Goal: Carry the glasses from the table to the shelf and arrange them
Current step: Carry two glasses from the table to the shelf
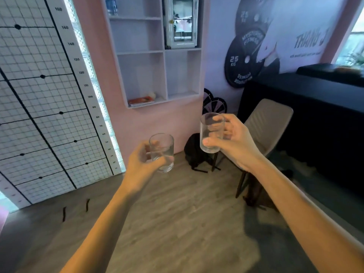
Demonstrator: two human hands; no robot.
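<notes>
Now my left hand (141, 164) grips the left glass (162, 152) and my right hand (234, 144) grips the right glass (211, 133), both upright; the shelf (165, 75) lies at twelve o'clock, well apart, nearer my higher right hand

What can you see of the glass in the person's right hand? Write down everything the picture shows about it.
The glass is a clear, straight-sided tumbler with a thick base, and it looks empty. It is roughly upright, held in the air by the right hand: the thumb lies across its lower front, and the fingers curl round the far side, showing through the wall. It hangs in front of the grey chair, lower than the white shelf and apart from it.
</notes>
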